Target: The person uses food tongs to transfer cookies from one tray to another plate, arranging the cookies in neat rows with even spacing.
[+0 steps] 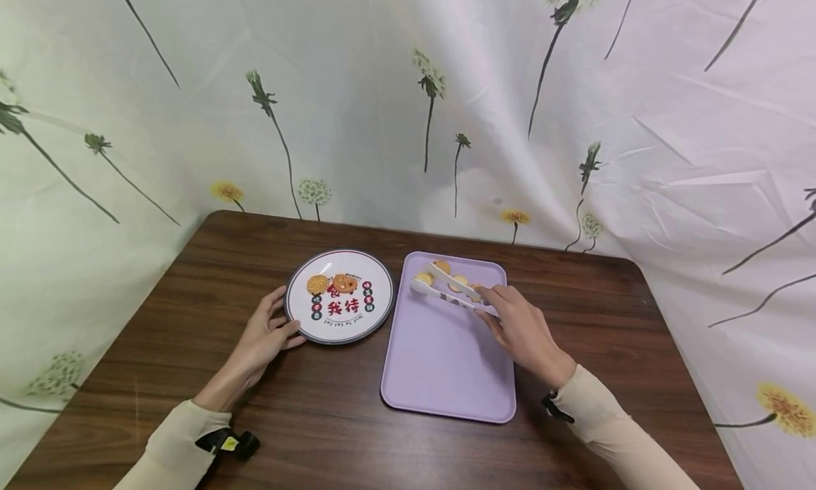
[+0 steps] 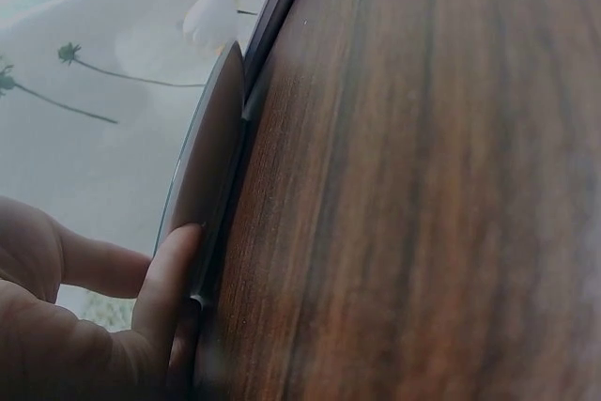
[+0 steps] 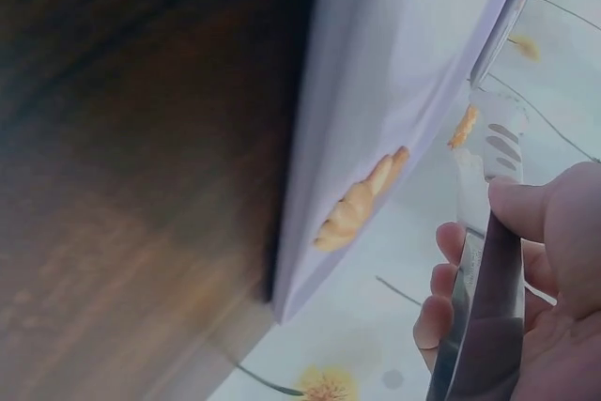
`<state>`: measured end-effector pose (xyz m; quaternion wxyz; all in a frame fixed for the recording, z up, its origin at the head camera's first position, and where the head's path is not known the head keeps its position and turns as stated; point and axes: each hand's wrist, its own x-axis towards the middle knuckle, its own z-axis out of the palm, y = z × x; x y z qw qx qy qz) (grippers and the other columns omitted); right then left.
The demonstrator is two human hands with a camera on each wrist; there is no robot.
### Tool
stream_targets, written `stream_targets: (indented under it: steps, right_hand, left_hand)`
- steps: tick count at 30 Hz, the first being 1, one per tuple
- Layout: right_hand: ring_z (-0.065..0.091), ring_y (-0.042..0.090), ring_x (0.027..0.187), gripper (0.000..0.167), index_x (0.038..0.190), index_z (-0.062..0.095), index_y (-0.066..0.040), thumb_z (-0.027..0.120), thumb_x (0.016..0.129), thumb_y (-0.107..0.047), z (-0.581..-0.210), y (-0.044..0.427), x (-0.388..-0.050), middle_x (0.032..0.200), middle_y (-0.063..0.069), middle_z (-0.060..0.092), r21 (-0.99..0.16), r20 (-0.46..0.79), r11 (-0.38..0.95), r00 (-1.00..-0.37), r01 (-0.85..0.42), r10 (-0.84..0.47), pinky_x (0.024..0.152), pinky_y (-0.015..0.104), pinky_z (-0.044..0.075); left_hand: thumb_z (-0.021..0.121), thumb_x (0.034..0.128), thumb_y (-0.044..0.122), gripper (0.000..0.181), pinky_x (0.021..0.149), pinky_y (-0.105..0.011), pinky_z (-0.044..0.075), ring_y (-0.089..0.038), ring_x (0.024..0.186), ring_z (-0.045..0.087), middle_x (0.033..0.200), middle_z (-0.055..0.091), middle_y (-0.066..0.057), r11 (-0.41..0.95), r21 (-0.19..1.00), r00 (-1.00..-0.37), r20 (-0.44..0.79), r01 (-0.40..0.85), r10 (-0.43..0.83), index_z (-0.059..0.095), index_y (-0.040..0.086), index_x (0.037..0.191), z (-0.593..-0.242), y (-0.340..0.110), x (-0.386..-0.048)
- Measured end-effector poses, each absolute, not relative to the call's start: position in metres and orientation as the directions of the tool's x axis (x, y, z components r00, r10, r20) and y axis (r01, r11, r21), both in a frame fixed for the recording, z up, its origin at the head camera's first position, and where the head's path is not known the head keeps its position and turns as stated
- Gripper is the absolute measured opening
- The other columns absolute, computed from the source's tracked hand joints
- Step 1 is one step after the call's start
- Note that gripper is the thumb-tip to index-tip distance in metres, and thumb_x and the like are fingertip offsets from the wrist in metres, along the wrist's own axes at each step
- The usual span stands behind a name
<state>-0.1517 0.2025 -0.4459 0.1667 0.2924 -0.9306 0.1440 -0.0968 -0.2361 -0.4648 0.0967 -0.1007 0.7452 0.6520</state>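
In the head view, the rim of a white plate [image 1: 381, 299], left of the frame's centre, is gripped by the left hand [image 1: 261, 334], with the thumb laid on the edge; the same pinch on the rim is shown at lower left of the left wrist view. A swirled cookie [image 1: 317, 285] and a pretzel-shaped cookie [image 1: 345, 284] are carried side by side on the plate's upper half, above red printed characters.

A pair of tongs [image 1: 440, 294] is held by the right hand [image 1: 519, 327], right of centre, thumb and fingers closed about the handles. A round cookie [image 1: 423, 278] is seen between the tong tips, at the upper left of a lilac tray [image 1: 446, 362]; whether it is squeezed or lifted cannot be told. More cookies [image 1: 457, 283] are grouped along the tray's upper part, partly covered by the tongs. Plate and tray are set close together on a brown table [image 1: 306, 433], backed by a flower-printed cloth [image 1: 376, 122].
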Motion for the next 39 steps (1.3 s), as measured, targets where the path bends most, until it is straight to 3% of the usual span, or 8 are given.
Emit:
stream_targets:
  steps: [14, 25, 39]
  right_hand:
    - [0.058, 0.016, 0.082, 0.037, 0.132, 0.069, -0.014, 0.073, 0.099, -0.027, -0.439, 0.172, -0.164, 0.099, 0.001, 0.07, -0.177, 0.408, 0.745, -0.737, -0.644, -0.54, 0.057, 0.036, 0.055]
    - [0.064, 0.02, 0.092, 0.036, 0.132, 0.069, -0.012, 0.072, 0.099, -0.027, -0.438, 0.152, -0.174, 0.101, 0.0, 0.071, -0.174, 0.404, 0.723, -0.718, -0.669, -0.567, 0.07, 0.038, 0.06]
    - [0.063, 0.02, 0.095, 0.038, 0.136, 0.068, -0.016, 0.071, 0.1, -0.028, -0.444, 0.132, -0.182, 0.116, -0.001, 0.072, -0.185, 0.363, 0.709, -0.718, -0.68, -0.594, 0.065, 0.039, 0.06]
  left_hand:
    - [0.042, 0.1078, -0.003, 0.08, 0.09, -0.021, 0.064, -0.046, 0.15, 0.031, 0.173, 0.001, -0.027, 0.129, 0.951, -0.959, -0.281, -0.283, -0.027, -0.008, 0.012, 0.168, -0.466, -0.238, -0.096]
    - [0.041, 0.1068, -0.005, 0.08, 0.091, -0.021, 0.064, -0.046, 0.15, 0.032, 0.173, 0.001, -0.025, 0.117, 0.954, -0.961, -0.274, -0.275, -0.024, -0.006, 0.012, 0.169, -0.464, -0.237, -0.096]
    - [0.043, 0.1066, -0.006, 0.08, 0.09, -0.022, 0.064, -0.047, 0.148, 0.036, 0.172, 0.007, -0.028, 0.13, 0.954, -0.963, -0.269, -0.271, -0.034, -0.004, 0.013, 0.169, -0.465, -0.236, -0.096]
